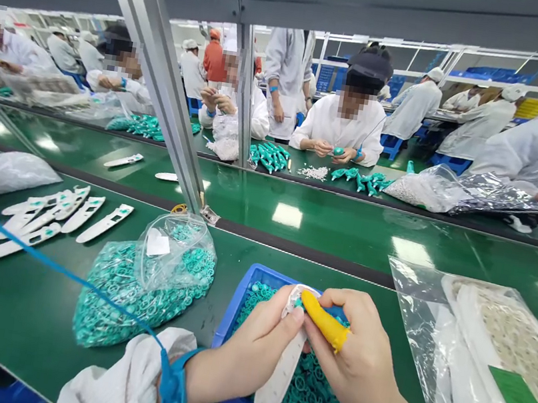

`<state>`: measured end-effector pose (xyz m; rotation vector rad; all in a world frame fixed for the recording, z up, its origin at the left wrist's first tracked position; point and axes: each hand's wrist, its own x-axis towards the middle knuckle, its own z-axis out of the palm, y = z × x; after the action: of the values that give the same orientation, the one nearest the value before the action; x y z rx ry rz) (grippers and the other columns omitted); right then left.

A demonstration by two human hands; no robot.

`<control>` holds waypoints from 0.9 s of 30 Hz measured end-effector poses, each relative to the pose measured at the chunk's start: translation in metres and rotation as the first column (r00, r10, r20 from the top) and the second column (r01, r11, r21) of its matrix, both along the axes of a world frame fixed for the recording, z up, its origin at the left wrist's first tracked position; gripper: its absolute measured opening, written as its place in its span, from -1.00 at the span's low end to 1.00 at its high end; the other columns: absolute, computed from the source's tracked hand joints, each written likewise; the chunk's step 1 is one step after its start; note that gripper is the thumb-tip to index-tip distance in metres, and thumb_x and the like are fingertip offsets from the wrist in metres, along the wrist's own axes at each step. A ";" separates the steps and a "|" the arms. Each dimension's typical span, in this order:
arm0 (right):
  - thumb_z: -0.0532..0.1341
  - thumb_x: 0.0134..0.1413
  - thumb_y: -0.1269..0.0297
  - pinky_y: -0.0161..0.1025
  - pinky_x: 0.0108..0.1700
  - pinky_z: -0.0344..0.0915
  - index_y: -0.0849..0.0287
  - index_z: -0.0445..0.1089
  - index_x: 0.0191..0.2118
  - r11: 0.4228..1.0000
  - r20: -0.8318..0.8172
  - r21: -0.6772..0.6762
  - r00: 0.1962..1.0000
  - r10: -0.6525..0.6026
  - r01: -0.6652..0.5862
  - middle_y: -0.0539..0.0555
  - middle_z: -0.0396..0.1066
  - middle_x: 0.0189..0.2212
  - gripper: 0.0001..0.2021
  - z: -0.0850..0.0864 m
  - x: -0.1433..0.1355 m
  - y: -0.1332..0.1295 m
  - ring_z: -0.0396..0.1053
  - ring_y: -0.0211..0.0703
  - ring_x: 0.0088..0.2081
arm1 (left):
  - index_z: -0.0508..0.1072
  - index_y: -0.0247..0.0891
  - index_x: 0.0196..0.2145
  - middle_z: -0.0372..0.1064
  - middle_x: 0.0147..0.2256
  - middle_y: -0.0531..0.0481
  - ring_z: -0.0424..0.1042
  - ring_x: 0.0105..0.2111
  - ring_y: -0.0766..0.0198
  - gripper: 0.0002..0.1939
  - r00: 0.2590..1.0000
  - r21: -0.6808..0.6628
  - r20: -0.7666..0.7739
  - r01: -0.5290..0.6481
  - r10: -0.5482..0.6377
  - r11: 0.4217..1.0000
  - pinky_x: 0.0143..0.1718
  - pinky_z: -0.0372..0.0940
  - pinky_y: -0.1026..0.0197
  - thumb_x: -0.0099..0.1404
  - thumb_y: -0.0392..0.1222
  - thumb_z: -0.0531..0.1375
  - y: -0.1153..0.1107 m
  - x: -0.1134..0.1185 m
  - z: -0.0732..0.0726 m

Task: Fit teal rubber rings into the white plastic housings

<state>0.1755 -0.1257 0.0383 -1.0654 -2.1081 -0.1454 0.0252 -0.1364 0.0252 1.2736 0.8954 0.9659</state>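
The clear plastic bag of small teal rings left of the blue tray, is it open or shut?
Open: the clear plastic bag has its mouth gaping upward.

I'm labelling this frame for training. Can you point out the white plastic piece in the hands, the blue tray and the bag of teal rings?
white plastic piece [279,378], head view, lower blade.
blue tray [232,314], head view, left wall.
bag of teal rings [132,302], head view, ring-filled middle.

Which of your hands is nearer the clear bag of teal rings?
Left. The left hand is just right of the bag of teal rings; the right hand is farther right.
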 end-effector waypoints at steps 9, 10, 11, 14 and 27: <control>0.13 0.10 0.35 -0.24 -0.42 0.31 0.14 0.25 -0.24 0.999 0.011 0.038 1.000 0.021 -0.022 0.06 0.38 -0.44 -0.91 0.002 0.000 -0.001 0.37 -0.17 -0.41 | 0.29 -0.26 -0.04 0.31 -0.40 0.02 0.29 -0.41 0.34 -0.69 0.990 0.157 -0.141 0.001 0.021 0.988 -0.32 0.19 0.29 0.37 -0.11 -0.08 -0.002 -0.004 0.009; 0.12 0.11 0.33 -0.24 -0.42 0.31 0.13 0.26 -0.24 0.998 0.010 0.057 1.000 0.028 -0.029 0.06 0.39 -0.45 -0.92 0.002 0.000 0.000 0.38 -0.16 -0.42 | 0.29 -0.26 -0.04 0.31 -0.39 0.02 0.30 -0.40 0.33 -0.69 0.992 0.160 -0.128 0.009 0.012 0.987 -0.33 0.20 0.30 0.37 -0.10 -0.07 -0.002 -0.005 0.010; 0.12 0.12 0.32 -0.23 -0.42 0.32 0.11 0.27 -0.23 0.996 0.015 0.077 0.999 0.035 -0.037 0.06 0.40 -0.45 -0.92 0.000 0.000 0.001 0.39 -0.15 -0.42 | 0.29 -0.26 -0.06 0.31 -0.39 0.02 0.31 -0.41 0.33 -0.69 0.993 0.159 -0.117 0.014 0.005 0.987 -0.34 0.20 0.30 0.36 -0.09 -0.07 -0.001 -0.005 0.011; 0.10 0.13 0.26 -0.18 -0.40 0.33 0.09 0.28 -0.22 0.995 0.042 0.097 0.999 0.033 -0.037 0.07 0.44 -0.44 -0.90 -0.004 0.001 0.005 0.42 -0.10 -0.41 | 0.33 -0.28 -0.18 0.29 -0.44 0.03 0.30 -0.45 0.35 -0.69 0.993 0.145 -0.115 -0.014 0.030 0.989 -0.39 0.20 0.31 0.37 -0.07 -0.10 0.001 -0.005 0.012; 0.15 0.07 0.18 -0.29 -0.43 0.46 0.11 0.30 -0.17 0.970 -0.211 -0.216 0.976 0.061 -0.108 0.14 0.42 -0.28 -0.79 -0.006 0.002 0.014 0.47 -0.12 -0.35 | 0.17 -0.22 -0.11 0.20 -0.42 0.04 0.32 -0.53 0.37 -0.68 0.998 -0.023 -0.032 -0.047 0.046 0.999 -0.57 0.23 0.35 0.34 0.05 -0.09 0.000 -0.004 -0.005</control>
<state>0.1772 -0.1114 0.0318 -1.0691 -2.0126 0.2422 0.0210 -0.1367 0.0206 1.2555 0.9623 0.9713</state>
